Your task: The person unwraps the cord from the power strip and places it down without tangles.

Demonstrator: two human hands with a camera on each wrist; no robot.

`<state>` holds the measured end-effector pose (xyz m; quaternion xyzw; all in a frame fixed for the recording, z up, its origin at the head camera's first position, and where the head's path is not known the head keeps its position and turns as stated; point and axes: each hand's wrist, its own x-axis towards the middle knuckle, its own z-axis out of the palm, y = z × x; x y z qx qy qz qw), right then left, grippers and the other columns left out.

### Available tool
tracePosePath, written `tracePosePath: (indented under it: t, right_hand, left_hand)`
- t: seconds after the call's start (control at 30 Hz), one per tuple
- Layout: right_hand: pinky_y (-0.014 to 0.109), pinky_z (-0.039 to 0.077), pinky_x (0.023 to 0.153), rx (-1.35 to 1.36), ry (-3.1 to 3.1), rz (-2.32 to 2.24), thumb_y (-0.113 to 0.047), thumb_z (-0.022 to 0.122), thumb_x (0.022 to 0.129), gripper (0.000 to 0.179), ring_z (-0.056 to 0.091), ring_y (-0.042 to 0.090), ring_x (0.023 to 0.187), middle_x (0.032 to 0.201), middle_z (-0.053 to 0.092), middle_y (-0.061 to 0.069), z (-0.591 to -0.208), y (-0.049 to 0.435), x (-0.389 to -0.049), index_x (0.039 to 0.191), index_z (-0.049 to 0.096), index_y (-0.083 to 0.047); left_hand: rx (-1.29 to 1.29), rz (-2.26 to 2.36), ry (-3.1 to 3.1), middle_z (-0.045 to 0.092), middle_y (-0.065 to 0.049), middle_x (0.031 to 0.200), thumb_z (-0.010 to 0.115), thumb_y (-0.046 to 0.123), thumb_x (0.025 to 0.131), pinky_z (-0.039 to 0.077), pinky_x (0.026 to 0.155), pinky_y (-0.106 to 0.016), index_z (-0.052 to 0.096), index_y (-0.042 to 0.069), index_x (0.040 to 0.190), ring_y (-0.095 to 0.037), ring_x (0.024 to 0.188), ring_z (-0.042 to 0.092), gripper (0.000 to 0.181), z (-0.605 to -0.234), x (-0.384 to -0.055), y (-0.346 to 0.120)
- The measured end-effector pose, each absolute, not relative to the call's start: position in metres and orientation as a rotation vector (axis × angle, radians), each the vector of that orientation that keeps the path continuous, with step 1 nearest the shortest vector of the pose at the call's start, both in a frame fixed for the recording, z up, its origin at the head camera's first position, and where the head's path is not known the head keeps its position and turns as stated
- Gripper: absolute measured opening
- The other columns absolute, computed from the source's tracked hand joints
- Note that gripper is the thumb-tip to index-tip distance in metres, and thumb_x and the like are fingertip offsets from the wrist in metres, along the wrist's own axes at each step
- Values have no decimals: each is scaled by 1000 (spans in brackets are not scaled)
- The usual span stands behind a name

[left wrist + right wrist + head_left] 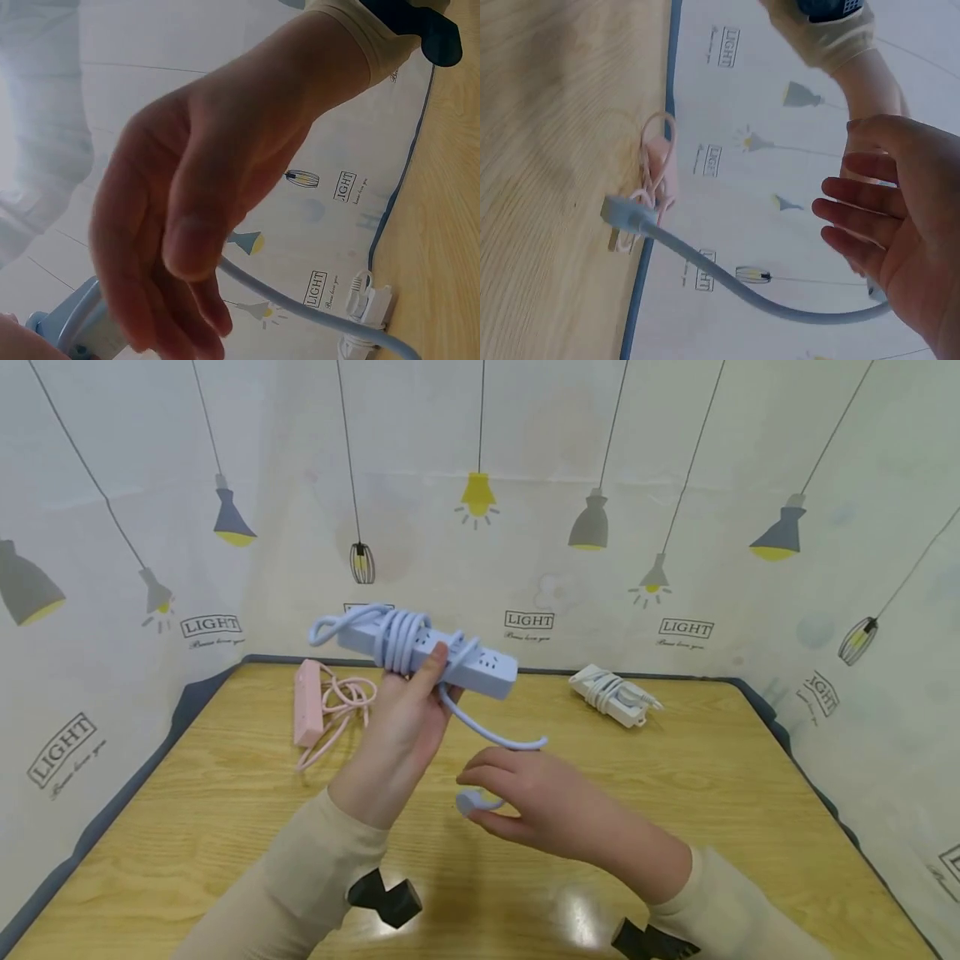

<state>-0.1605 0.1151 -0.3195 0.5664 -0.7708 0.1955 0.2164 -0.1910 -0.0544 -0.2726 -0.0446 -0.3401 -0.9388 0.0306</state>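
Note:
In the head view my left hand (408, 714) holds up a pale blue power strip (489, 672), thumb on its socket face. The strip tilts down to the right, its cord (401, 642) wound round it in several turns. A loose cord end runs down past my right hand (547, 797) to a round plug (468, 802). Loosely bent fingers of that hand are near the plug without gripping it. The right wrist view shows the plug (628, 214) hanging apart from the relaxed fingers. Part of the strip (94, 330) is hidden behind the right hand in the left wrist view.
A pink power strip (307, 702) with a loosely looped cord lies at the back left of the wooden table (712, 810). At the back right lies a white power strip (611, 693), its cord wrapped round it. Lamp-printed cloth (420, 527) encloses the back and sides.

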Motion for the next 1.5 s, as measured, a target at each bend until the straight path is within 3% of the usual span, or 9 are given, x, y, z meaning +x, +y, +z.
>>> tracePosePath:
  t: [0.2,0.37,0.57,0.67,0.87,0.97,1.13,1.33,1.5]
  right_hand:
    - [22,52,81,1498,-2036,782,-8,71,86,33,64,16,92,110,61,8,-311,109,-150,116,59,0]
    - [20,54,74,1290,-2041,964,5,71,82,39,66,18,82,117,53,17,-306,106,-148,117,55,6]
    - [31,55,74,1064,-2441,881,-10,74,86,55,67,18,84,121,57,13,-306,106,-148,132,45,0]
    - [33,54,72,1002,-2551,844,-12,69,91,52,65,19,84,119,58,13,-308,107,-154,136,46,-1]
    - [33,50,66,887,-2498,732,-10,60,97,21,57,17,81,105,60,7,-310,116,-170,116,63,-4]
    - [32,46,63,877,-2474,720,-11,59,98,11,52,15,76,97,59,3,-308,120,-173,106,65,-6]
    - [30,42,60,875,-2539,714,-15,56,100,10,46,14,72,90,56,-1,-306,125,-177,102,64,-9]
    - [33,45,66,804,-2585,706,-16,53,102,15,51,16,78,92,60,2,-305,131,-182,104,65,-7]
    - [36,46,69,782,-2504,710,-12,57,99,13,54,20,82,91,61,5,-302,135,-185,102,66,-3]
  left_hand:
    - [-140,-2888,-1041,49,-5,120,46,-1,99,47,93,-34,38,18,128,-20,106,56,36,-273,-190,-54]
    - [-177,-2924,-1038,50,-6,122,47,7,101,44,94,-33,39,18,131,-20,109,54,33,-271,-185,-56]
    - [-136,-2932,-1141,49,-9,124,45,17,103,44,91,-33,36,18,139,-20,103,55,37,-272,-180,-59]
    - [-92,-2903,-1249,54,-10,124,44,22,105,43,96,-38,37,15,140,-22,104,59,36,-273,-178,-62]
    - [-73,-2832,-1445,63,-9,121,40,31,106,38,104,-46,40,10,139,-20,110,61,40,-275,-176,-67]
    - [-44,-2817,-1529,57,-16,132,38,34,106,37,105,-47,37,7,143,-25,119,57,46,-275,-175,-71]
    - [-69,-2811,-1624,46,-25,142,35,35,106,38,105,-46,33,3,146,-32,126,51,51,-276,-175,-80]
    - [-145,-2781,-1734,60,-16,126,37,35,106,48,95,-40,37,1,142,-19,106,65,50,-281,-173,-88]
    - [-160,-2769,-1769,66,-3,106,40,31,106,54,82,-32,40,0,136,-13,92,67,43,-282,-172,-90]
